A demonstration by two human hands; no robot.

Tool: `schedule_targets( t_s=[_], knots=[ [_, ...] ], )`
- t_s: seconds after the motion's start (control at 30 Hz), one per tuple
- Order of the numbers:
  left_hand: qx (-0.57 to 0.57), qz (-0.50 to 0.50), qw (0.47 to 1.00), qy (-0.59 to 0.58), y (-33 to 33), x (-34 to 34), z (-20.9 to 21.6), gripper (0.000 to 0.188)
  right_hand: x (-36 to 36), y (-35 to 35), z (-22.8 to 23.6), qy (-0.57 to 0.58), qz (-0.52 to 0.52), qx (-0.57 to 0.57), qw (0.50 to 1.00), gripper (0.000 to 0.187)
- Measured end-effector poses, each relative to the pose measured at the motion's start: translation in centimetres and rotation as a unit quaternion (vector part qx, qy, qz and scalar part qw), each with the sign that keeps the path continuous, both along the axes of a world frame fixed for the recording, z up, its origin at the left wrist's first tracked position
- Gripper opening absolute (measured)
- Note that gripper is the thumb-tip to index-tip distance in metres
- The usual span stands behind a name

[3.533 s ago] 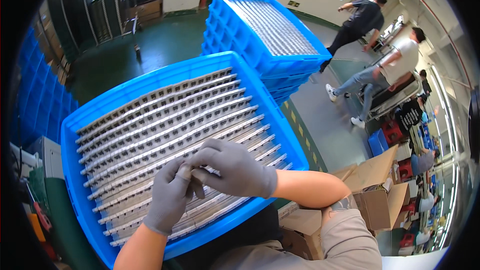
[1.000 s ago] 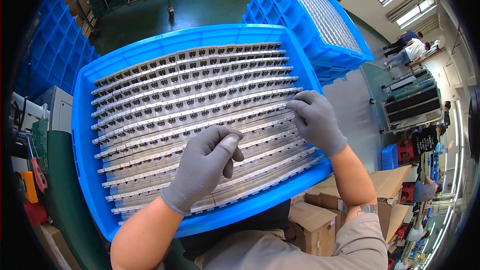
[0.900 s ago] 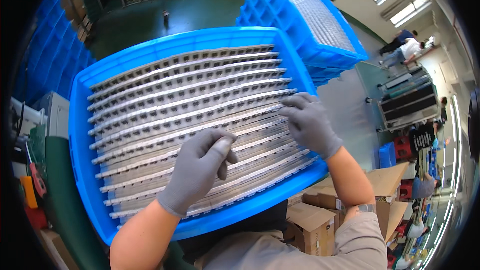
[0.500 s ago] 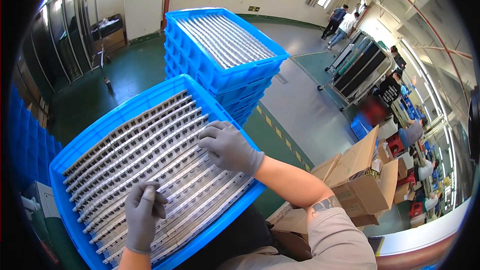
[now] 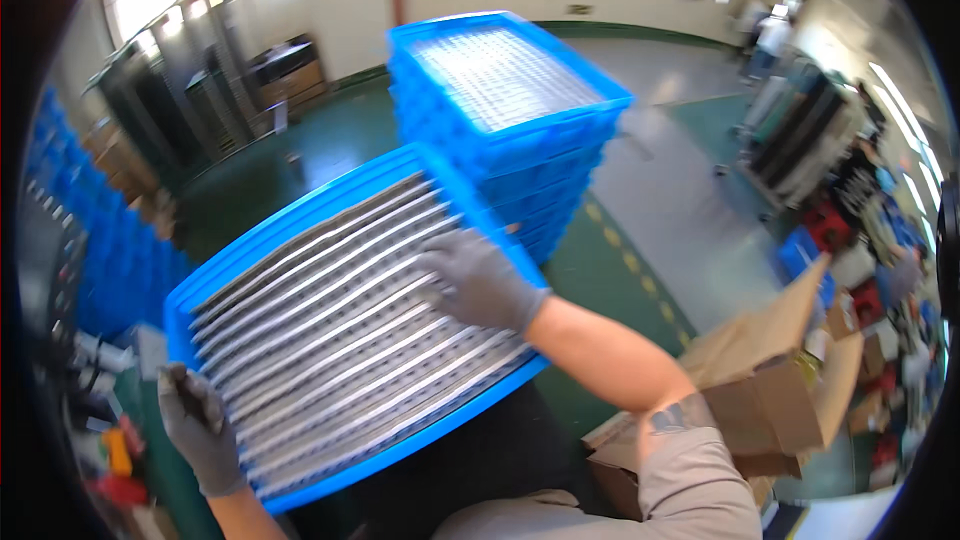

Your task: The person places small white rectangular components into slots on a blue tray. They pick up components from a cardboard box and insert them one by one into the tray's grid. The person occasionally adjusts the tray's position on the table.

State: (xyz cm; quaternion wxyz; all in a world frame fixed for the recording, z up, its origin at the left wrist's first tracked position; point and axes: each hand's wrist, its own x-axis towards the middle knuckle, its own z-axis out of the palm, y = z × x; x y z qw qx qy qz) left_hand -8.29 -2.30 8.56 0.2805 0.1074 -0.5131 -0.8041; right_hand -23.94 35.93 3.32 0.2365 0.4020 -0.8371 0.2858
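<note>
A blue plastic crate [image 5: 300, 230] lies in front of me, lined with rows of long pale strips [image 5: 340, 315] that carry small dark parts. Over the right part of the rows is my right hand [image 5: 482, 282], in a grey glove. Its bent fingers are at the strips, too smeared to show whether they grip one. My left hand [image 5: 200, 430], gloved in grey too, is just outside the crate's left edge. Its fingers are curled closed; a dark patch shows among them, and I cannot make out what it is.
Behind the crate stands a tall stack of blue crates [image 5: 500, 155], its top one filled with similar strips. More blue crates [image 5: 110, 230] are at the left. Open cardboard boxes [image 5: 770, 390] stand at the right, near a wheeled rack [image 5: 790, 140]. People are far off at the right.
My left hand has gone from above the strips to outside the crate's left edge. My right hand stays over the rows. The whole view has shifted, and the scene is blurred.
</note>
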Motion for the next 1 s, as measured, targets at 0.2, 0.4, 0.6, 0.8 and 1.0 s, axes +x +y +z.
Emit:
schedule_targets(
  t_s=[0.2,0.4,0.6,0.8,1.0],
  knots=[
    [-0.158,0.121,0.979,-0.032,-2.2,10.1,4.4,0.035,1.1,-0.2,-0.2,-0.011,0.0,0.028,1.0,0.035],
    [-0.265,0.063,0.952,-0.143,-1.8,23.4,5.9,0.039,2.0,0.8,-2.5,0.006,0.028,0.018,0.999,0.015],
    [-0.343,0.252,0.854,-0.299,-3.9,34.3,7.2,0.026,0.4,2.6,-3.3,-0.019,0.047,0.04,0.998,0.011],
    [-0.396,0.369,0.569,-0.619,-13.2,48.6,5.0,0.046,-0.9,2.7,-4.0,-0.035,0.051,0.041,0.997,0.01],
    [-0.374,0.309,0.492,-0.723,-14.3,47.3,1.1,0.066,-1.0,2.6,-4.2,-0.033,0.046,0.037,0.998,0.009]
  ],
)
